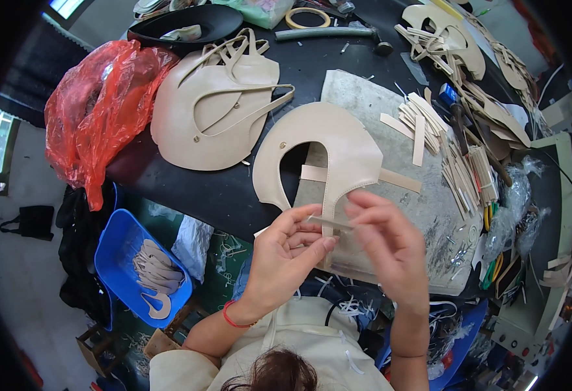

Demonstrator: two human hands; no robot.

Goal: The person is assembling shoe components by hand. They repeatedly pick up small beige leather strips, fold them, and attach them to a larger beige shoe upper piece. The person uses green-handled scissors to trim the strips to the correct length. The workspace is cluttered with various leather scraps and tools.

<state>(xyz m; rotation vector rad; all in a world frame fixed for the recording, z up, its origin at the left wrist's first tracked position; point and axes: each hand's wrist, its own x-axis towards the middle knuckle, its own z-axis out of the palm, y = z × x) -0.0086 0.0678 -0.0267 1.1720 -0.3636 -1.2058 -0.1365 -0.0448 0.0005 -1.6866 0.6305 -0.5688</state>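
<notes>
A beige leather bag panel [354,140] with a curved cut-out and a small metal stud lies in front of me, partly on a worn grey board. Its stitched strap runs down toward me, and my left hand [284,254] is closed on the strap's lower end. A short thin strip [330,223] crosses that strap between my hands. At the strip's right end is my right hand [390,244], its fingers bent and slightly blurred, seemingly pinching it. Under the panel lies a flat beige leather strip [400,180], showing through the cut-out and past the right edge.
Stacked beige bag pieces [208,120] lie left of the panel, beside a red plastic bag [100,111]. Loose strips [422,124] cover the grey board's [357,98] right side. A hammer [325,34] and tape roll [307,18] lie behind. A blue bin [113,241] with cut pieces stands lower left.
</notes>
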